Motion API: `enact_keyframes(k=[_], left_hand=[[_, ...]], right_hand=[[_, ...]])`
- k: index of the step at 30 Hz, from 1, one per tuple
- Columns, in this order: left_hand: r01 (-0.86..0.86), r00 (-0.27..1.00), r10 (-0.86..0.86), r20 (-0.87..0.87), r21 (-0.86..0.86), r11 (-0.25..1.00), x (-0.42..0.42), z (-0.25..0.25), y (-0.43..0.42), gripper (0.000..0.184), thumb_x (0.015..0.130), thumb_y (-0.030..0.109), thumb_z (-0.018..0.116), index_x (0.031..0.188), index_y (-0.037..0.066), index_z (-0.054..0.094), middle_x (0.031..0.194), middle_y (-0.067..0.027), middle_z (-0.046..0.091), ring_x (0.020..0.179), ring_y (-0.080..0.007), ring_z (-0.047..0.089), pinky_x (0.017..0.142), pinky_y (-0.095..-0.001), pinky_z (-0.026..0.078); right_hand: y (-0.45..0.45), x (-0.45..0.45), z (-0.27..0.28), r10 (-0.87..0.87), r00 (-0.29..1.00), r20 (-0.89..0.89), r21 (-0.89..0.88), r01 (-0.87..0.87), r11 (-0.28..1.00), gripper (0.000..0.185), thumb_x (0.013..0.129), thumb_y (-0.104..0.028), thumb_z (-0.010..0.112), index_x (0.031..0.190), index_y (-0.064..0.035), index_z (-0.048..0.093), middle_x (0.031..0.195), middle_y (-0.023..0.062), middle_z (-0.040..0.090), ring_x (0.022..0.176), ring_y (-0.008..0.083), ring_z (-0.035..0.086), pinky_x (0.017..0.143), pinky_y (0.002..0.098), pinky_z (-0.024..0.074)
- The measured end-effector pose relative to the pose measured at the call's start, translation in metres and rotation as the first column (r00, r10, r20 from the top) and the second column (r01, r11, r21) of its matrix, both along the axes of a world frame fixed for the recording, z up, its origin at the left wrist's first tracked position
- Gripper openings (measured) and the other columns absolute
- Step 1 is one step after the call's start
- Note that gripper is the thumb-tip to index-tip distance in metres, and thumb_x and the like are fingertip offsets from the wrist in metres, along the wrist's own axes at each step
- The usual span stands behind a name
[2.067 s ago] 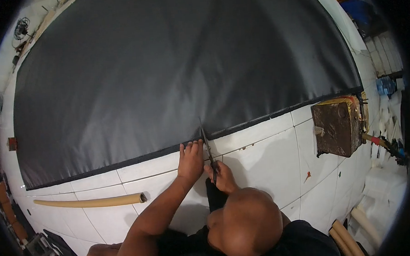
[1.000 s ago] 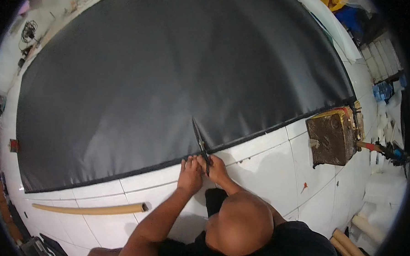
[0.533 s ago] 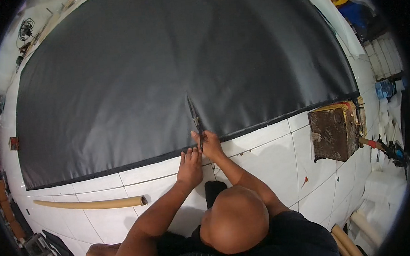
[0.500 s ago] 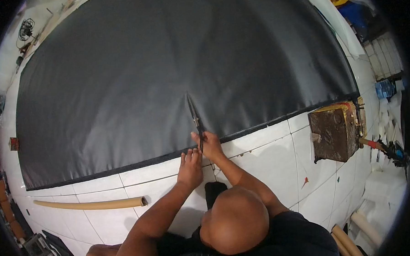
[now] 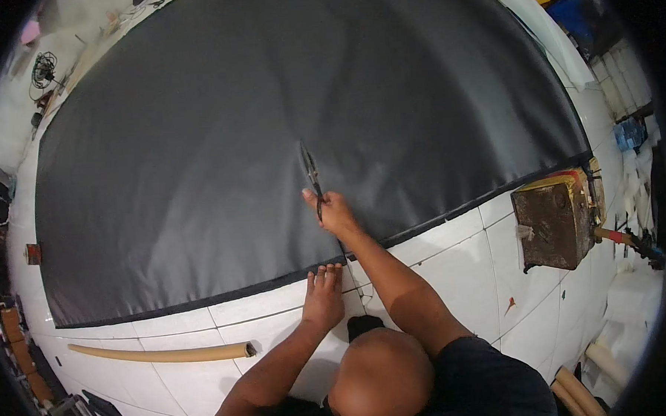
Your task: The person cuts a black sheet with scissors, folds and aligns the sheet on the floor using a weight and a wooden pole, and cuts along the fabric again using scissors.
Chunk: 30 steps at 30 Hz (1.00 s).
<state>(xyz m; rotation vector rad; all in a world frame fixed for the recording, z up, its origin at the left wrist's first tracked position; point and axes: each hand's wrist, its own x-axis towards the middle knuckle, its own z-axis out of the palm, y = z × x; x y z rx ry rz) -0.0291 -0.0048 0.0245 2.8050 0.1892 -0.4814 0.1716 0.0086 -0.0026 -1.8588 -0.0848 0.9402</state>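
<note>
A large sheet of black, leather-like material (image 5: 197, 154) is spread over the white tiled floor. My right hand (image 5: 338, 212) is closed around the handles of a pair of scissors (image 5: 309, 164), over the sheet and in from its near edge. Their blades point away from me. Behind this hand a short cut (image 5: 342, 248) runs in from the near edge, partly covered by my forearm. My left hand (image 5: 324, 296) lies flat at that edge, just left of the cut, its fingers stretched out and the tips on the material.
A brown, worn metal box (image 5: 553, 226) stands by the sheet's right corner. A cardboard tube (image 5: 161, 354) lies on the tiles (image 5: 272, 337) at the near left. At the left edge sits a small reddish-brown block (image 5: 33, 254). More tubes (image 5: 575, 397) are at the lower right.
My right hand and the scissors have moved further in over the sheet, away from my left hand. A cut now shows at the near edge. The whole view has shifted slightly.
</note>
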Motion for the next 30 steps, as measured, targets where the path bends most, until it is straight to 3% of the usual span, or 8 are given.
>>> enact_keyframes(k=[3, 5, 7, 10, 13, 17, 30], left_hand=[[0.045, 0.999, -0.044, -0.030, 0.033, 0.998, 0.003, 0.002, 0.000, 0.063, 0.087, 0.015, 0.044, 0.144, -0.005, 0.029, 0.144, -0.0209, 0.037, 0.133, -0.0363, 0.037, 0.112, -0.0531, 0.025], [0.027, 1.000, -0.028, 0.006, 0.023, 0.999, -0.002, -0.014, -0.002, 0.061, 0.088, 0.015, 0.042, 0.144, -0.005, 0.029, 0.142, -0.0232, 0.039, 0.133, -0.0382, 0.037, 0.112, -0.0546, 0.025], [0.079, 0.997, -0.079, -0.010, 0.073, 0.994, 0.000, -0.008, 0.000, 0.061, 0.090, 0.017, 0.041, 0.145, -0.006, 0.028, 0.143, -0.0236, 0.038, 0.133, -0.0383, 0.037, 0.111, -0.0552, 0.025], [0.048, 0.998, -0.048, -0.039, 0.001, 0.999, 0.003, 0.002, 0.002, 0.063, 0.089, 0.017, 0.043, 0.145, -0.006, 0.027, 0.143, -0.0236, 0.037, 0.133, -0.0385, 0.038, 0.111, -0.0554, 0.026], [0.069, 0.997, -0.067, -0.040, 0.037, 0.997, 0.002, -0.001, 0.002, 0.066, 0.086, 0.020, 0.048, 0.144, -0.006, 0.028, 0.142, -0.0254, 0.037, 0.134, -0.0409, 0.035, 0.112, -0.0548, 0.026], [0.060, 0.997, -0.060, -0.055, 0.003, 0.998, 0.003, 0.000, 0.003, 0.065, 0.087, 0.020, 0.047, 0.144, -0.006, 0.029, 0.143, -0.0252, 0.036, 0.134, -0.0406, 0.035, 0.112, -0.0550, 0.025], [0.064, 0.991, -0.067, -0.118, -0.024, 0.998, 0.005, -0.005, 0.003, 0.066, 0.088, 0.021, 0.047, 0.146, -0.005, 0.027, 0.145, -0.0242, 0.034, 0.134, -0.0396, 0.036, 0.112, -0.0576, 0.023]], right_hand=[[-0.009, 0.001, -0.004, -0.011, 0.989, 0.147, 0.045, 0.005, 0.999, 0.062, 0.086, -0.062, 0.059, 0.065, -0.0037, 0.052, 0.059, 0.0065, 0.051, 0.058, 0.0210, 0.050, 0.058, 0.0383, 0.0417], [-0.005, 0.006, -0.017, 0.046, 0.949, 0.312, -0.040, -0.035, 0.999, 0.053, 0.083, -0.057, 0.067, 0.069, -0.0079, 0.052, 0.057, 0.0018, 0.051, 0.046, 0.0102, 0.050, 0.042, 0.0266, 0.0405], [0.000, 0.009, -0.020, -0.002, 0.987, 0.158, 0.061, -0.008, 0.998, 0.053, 0.083, -0.056, 0.067, 0.070, -0.0075, 0.052, 0.058, 0.0018, 0.051, 0.045, 0.0099, 0.049, 0.042, 0.0262, 0.0400], [0.014, 0.025, -0.004, -0.029, 0.998, 0.052, 0.054, 0.026, 0.998, 0.055, 0.084, -0.058, 0.066, 0.068, -0.0082, 0.050, 0.058, 0.0014, 0.051, 0.045, 0.0099, 0.049, 0.041, 0.0259, 0.0398], [0.033, 0.044, -0.002, -0.017, 1.000, -0.026, 0.048, 0.018, 0.999, 0.056, 0.084, -0.060, 0.064, 0.067, -0.0091, 0.048, 0.057, 0.0011, 0.049, 0.044, 0.0095, 0.048, 0.041, 0.0258, 0.0400], [0.056, 0.072, -0.003, 0.021, 1.000, -0.008, 0.052, -0.021, 0.998, 0.056, 0.083, -0.061, 0.064, 0.067, -0.0094, 0.048, 0.057, 0.0010, 0.049, 0.046, 0.0090, 0.048, 0.041, 0.0252, 0.0404], [0.108, 0.113, -0.007, -0.080, 0.995, 0.060, 0.091, 0.074, 0.993, 0.055, 0.082, -0.058, 0.068, 0.068, -0.0078, 0.050, 0.058, 0.0024, 0.050, 0.047, 0.0105, 0.048, 0.041, 0.0256, 0.0411]])
